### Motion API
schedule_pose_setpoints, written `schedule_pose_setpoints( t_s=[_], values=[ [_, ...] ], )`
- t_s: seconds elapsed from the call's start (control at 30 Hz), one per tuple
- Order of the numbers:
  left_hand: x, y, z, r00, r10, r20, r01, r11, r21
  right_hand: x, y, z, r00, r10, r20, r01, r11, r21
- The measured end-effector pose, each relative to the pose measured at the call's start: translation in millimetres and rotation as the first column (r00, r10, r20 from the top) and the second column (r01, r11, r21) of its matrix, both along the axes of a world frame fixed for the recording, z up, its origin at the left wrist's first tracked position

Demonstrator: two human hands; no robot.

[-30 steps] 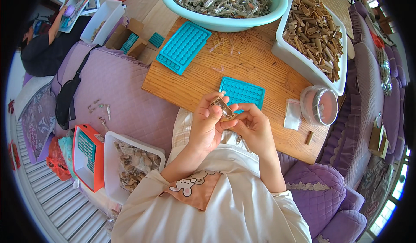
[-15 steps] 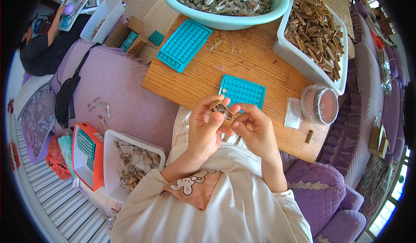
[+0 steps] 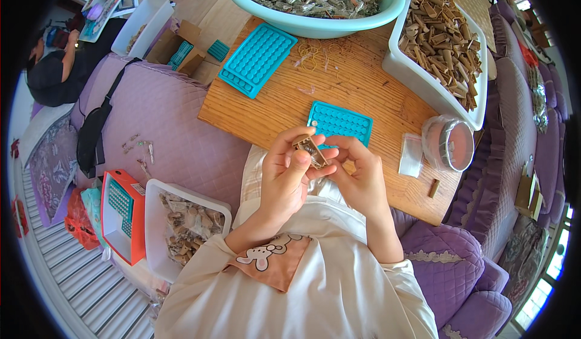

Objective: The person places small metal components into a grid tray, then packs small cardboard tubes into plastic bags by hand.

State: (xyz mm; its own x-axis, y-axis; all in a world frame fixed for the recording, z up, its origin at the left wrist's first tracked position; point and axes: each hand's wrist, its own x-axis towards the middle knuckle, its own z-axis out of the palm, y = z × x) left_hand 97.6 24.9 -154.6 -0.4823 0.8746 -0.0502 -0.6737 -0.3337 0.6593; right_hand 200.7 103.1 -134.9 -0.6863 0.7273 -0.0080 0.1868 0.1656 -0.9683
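Observation:
My left hand (image 3: 283, 172) is closed round a small brown cardboard piece, folded like a shallow open tray (image 3: 310, 151). Inside it lies something wrapped in clear plastic, too small to make out. Just right of the tray is my right hand (image 3: 358, 168), its fingers curled in beside the tray's right edge; what they pinch, if anything, is hidden. Beyond both hands, a teal moulded tray (image 3: 342, 123) with rows of round cups lies on the wooden table (image 3: 375, 85), a small pale round piece at its left corner.
A pale green basin (image 3: 315, 27) of plastic-wrapped pieces and a white bin (image 3: 393, 61) of cardboard pieces stand at the back. More teal trays (image 3: 259, 61) lie left, a clear round tub (image 3: 451, 144) right. A white bin (image 3: 158, 266) sits by my left arm. Another person (image 3: 54, 73) is far left.
The cardboard tray has tilted, its right end lower. My right fingers have shifted from its lower corner to beside its right edge. The other person's arm has come down.

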Motion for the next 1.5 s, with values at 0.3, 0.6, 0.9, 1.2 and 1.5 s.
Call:
schedule_pose_setpoints(
  t_s=[0.3, 0.6, 0.9, 1.2, 1.5],
  values=[
    [0, 3, -9, 1.0, -0.008, -0.009, 0.007, 0.995, -0.098, -2, 3, -10, 0.974, -0.031, -0.226, 0.02, 0.998, -0.053],
    [13, -9, -45, 0.982, -0.017, -0.188, -0.046, 0.944, -0.325, -9, -10, -47, 0.986, -0.101, 0.135, 0.082, 0.987, 0.141],
    [-4, -25, -60, 0.939, -0.119, -0.323, -0.028, 0.909, -0.415, -18, -8, -67, 0.992, 0.036, 0.121, -0.041, 0.998, 0.045],
    [-36, -17, -82, 0.982, 0.078, 0.17, 0.006, 0.896, -0.445, -39, 36, -84, 0.949, -0.086, 0.302, -0.149, 0.723, 0.674],
    [-43, -19, -85, 0.976, -0.098, 0.197, 0.175, 0.888, -0.426, -40, 36, -90, 0.961, -0.07, 0.267, -0.128, 0.744, 0.656]
  ],
)
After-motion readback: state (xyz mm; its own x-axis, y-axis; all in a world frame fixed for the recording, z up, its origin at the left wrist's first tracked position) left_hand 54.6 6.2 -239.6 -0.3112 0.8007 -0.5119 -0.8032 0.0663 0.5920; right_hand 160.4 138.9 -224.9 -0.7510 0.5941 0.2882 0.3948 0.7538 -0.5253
